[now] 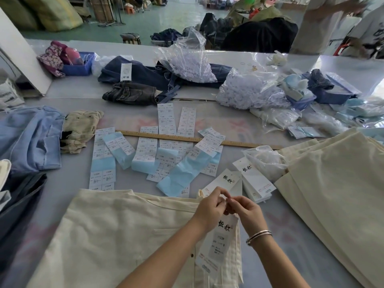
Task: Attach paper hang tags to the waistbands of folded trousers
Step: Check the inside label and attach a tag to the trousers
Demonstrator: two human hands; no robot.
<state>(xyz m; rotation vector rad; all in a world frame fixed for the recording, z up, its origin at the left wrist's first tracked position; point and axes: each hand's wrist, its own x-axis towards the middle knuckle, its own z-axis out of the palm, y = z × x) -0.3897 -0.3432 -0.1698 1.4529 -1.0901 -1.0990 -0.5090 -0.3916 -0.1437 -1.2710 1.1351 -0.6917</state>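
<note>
Your left hand (212, 206) & right hand (246, 208) meet fingertip to fingertip, pinching something tiny, prob. the fastener, above the hang tag (218, 244) on cream trousers (116, 231). Tag's light, stiff card; hold its top edge. Cloth's soft, so pin it flat.

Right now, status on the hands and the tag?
Left hand and right hand pinching together at the hang tag top. Tag lies on the cream trousers. Nothing in the way.

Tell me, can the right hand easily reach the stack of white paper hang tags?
Probably yes: the stack of white paper hang tags lies uncovered just beyond the right hand, though its fingers now pinch something small.
</note>
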